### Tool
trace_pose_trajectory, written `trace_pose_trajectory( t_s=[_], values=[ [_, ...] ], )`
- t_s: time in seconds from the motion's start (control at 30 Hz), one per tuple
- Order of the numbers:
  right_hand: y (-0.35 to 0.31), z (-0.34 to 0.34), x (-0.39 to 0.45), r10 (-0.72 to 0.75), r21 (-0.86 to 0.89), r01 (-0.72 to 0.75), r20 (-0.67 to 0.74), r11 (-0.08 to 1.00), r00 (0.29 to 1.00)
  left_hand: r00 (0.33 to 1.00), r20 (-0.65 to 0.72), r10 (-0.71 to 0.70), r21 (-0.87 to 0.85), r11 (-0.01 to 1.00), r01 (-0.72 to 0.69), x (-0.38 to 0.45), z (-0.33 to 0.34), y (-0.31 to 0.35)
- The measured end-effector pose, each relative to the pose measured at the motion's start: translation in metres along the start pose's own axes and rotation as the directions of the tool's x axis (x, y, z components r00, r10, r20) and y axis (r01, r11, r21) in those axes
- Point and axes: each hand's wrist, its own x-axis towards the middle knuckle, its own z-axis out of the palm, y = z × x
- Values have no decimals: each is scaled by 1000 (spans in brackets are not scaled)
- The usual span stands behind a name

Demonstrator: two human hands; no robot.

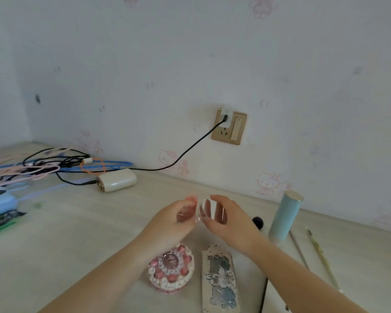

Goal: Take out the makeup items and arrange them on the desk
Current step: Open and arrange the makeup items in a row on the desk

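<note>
— While both hands sit over the middle of the desk, what are they on?

— Together on one small round compact, shiny and pale, lifted off the surface. The left hand has its fingers curled against the compact's left side, where something pink shows under the fingertips; the right hand wraps its fingers over the front, thumb on top. Whether it is open or closed, I cannot tell: it is blurred.

— And the other makeup pieces?

— Toward the desk's near edge, under the left wrist, stands a pink cake-shaped case with white piping and an oval medallion on the lid. Just right of it lies a long silver embossed palette, flat, apart from the case. Right of the right hand stands a pale blue tube with a gold top, upright, with a black brush tip beside its base. Two thin brushes lie further right, side by side.

— The far-left corner?

— A tangle of cables, and a cream power bank whose black lead runs to a wall socket.
</note>
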Motion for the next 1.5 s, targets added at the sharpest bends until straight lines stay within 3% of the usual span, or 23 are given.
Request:
trace_pose_trajectory(
  t_s=[0.1, 0.17, 0.3, 0.5, 0.63, 0.73, 1.23, 1.5],
  values=[
    [-18, -10, -20, -54, 212, 59, -28, 976, 998, 998, 52, -34, -282, 958, 47, -15, 0, 14],
    [-28, -18, -31, -80, 306, 91, -49, 948, 996, 990, 116, -79, -517, 847, 128, -26, 1, 26],
    [-49, -29, -51, -145, 328, 157, -61, 932, 988, 983, 184, -22, -687, 713, 144, -45, 2, 47],
    [-75, -33, -73, -218, 143, 221, -36, 965, 975, 988, 144, 57, -785, 614, 79, -71, 0, 65],
    [-91, -38, -79, -218, -39, 220, 37, 975, 975, 998, 38, -42, -863, 502, 54, -78, -2, 65],
    [-102, -39, -81, -233, -161, 244, 88, 956, 969, 995, -10, -98, -876, 481, 38, -82, -3, 63],
    [-127, -27, -74, -170, -250, 207, 165, 946, 972, 989, -40, -142, -899, 436, 27, -88, -12, 50],
    [-124, -3, -60, -137, -430, 182, 132, 884, 982, 983, -88, -160, -928, 371, -23, -82, -11, 43]
  ],
)
